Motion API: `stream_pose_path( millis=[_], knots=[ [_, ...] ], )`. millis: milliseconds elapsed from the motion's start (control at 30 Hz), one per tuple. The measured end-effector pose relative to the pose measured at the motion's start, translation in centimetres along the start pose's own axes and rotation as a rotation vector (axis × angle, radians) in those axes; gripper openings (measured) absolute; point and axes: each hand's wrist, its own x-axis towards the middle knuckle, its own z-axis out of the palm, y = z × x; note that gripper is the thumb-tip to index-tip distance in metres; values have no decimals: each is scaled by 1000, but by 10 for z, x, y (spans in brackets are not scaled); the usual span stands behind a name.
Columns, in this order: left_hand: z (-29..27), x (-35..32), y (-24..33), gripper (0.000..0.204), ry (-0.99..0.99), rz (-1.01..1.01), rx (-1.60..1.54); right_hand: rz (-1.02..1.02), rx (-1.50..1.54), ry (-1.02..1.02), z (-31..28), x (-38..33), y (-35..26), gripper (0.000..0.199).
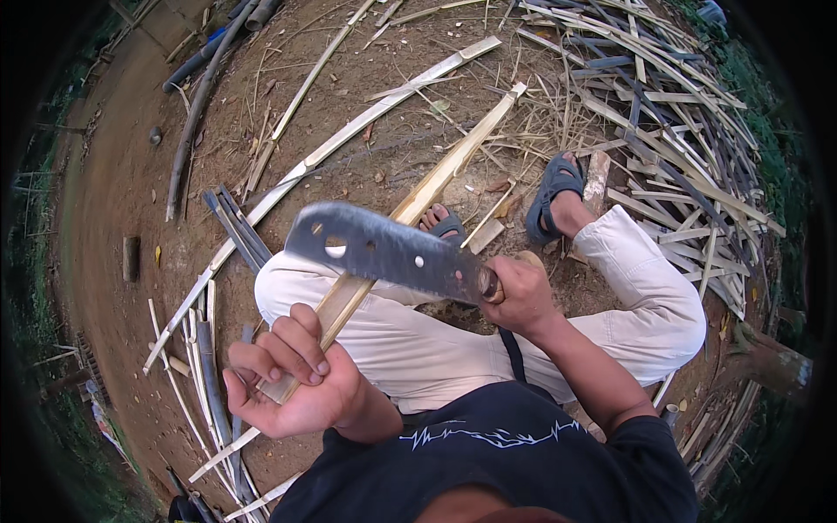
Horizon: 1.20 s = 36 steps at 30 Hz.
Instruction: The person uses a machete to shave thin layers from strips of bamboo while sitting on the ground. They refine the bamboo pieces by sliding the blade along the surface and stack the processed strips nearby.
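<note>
My left hand grips the near end of a long split bamboo strip that runs up and away to the right over my left knee. My right hand holds the wooden handle of a broad grey cleaver with a few holes in its blade. The blade lies across the bamboo strip, edge toward the strip, pointing left. I sit on bare ground in pale trousers and blue sandals.
A big heap of split bamboo slats fills the upper right. More strips and dark bamboo poles lie on the dirt to the left and behind. A bundle of thin strips lies by my left side.
</note>
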Motion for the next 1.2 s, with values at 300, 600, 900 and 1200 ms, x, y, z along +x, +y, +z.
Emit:
stream_pose_path(
  millis=[300,600,900,1200],
  knots=[
    [6,2,6,40,-78,-16,18,574,-120,-47,-8,32,103,27],
    [3,41,100,34,-213,11,133,569,-64,-81,37,25,139,34],
    [6,41,97,37,-202,143,85,155,-135,-91,27,40,129,23],
    [17,59,91,36,-146,189,135,403,19,-26,51,53,151,23]
  ],
)
